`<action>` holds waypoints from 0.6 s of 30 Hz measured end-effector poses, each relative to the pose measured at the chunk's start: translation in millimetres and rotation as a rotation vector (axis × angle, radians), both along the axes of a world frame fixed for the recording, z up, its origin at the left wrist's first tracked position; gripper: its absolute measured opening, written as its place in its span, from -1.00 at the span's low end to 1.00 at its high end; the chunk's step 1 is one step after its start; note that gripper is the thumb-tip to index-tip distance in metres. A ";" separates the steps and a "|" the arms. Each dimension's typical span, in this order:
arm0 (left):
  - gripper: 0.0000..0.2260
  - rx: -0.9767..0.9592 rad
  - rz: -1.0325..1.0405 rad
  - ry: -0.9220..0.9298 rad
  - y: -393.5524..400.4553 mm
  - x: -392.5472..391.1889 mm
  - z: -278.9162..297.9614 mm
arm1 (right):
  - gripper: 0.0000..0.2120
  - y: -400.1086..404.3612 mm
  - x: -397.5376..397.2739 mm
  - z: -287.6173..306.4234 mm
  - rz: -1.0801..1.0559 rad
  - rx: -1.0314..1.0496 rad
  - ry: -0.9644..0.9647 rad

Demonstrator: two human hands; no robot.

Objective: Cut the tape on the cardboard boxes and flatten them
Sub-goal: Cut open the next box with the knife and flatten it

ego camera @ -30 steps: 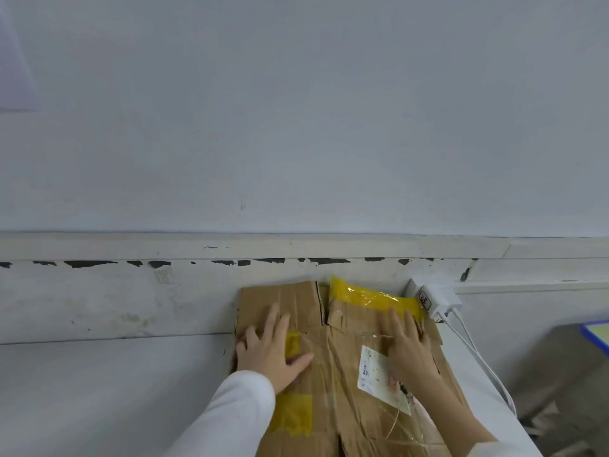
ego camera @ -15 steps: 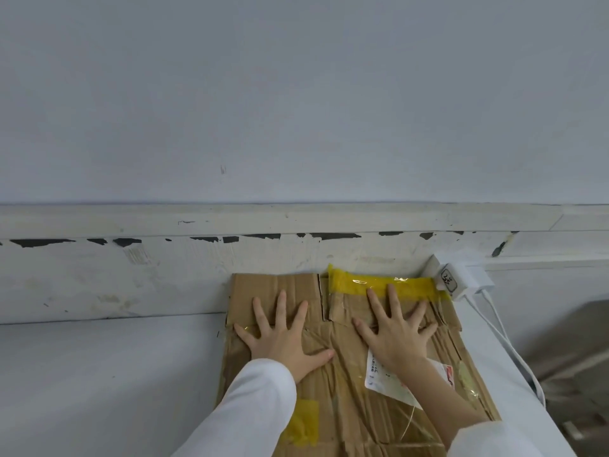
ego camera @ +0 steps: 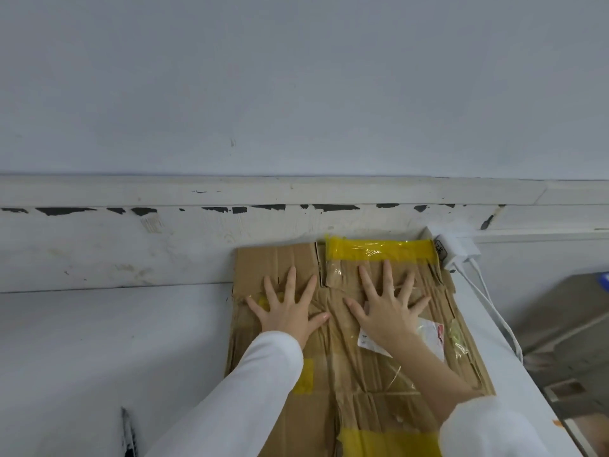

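A flattened brown cardboard box lies on the white table, its far edge against the wall. Yellow tape runs along its far right flap, and more yellow patches show near the bottom. A white shipping label sticks to its right half. My left hand presses flat on the left part with fingers spread. My right hand lies flat beside it on the right part, fingers also spread, partly covering the label.
A white charger is plugged in at the wall right of the box, and its cable runs along the table's right edge. The white table extends left. A dark slot shows at lower left. Floor lies beyond the right edge.
Both hands have spread their fingers wider and flattened on the cardboard. The view has tilted down, so the box appears larger and lower in the frame.
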State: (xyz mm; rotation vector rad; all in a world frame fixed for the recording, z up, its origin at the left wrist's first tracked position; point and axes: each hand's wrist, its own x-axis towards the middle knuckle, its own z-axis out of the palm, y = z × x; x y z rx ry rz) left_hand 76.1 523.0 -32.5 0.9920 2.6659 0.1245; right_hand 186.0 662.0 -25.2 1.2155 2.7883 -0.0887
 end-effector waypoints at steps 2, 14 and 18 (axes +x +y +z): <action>-0.36 -0.004 -0.003 -0.038 4.0 -2.5 -0.4 | -0.33 3.6 6.6 -3.5 0.030 -0.045 -0.014; -0.40 0.066 -0.029 -0.124 -1.4 -8.7 1.9 | -0.38 3.6 1.6 -0.1 0.035 -0.051 -0.015; -0.47 0.214 -0.080 -0.054 -37.4 -11.0 22.6 | -0.38 -2.0 5.2 18.4 0.036 -0.064 -0.003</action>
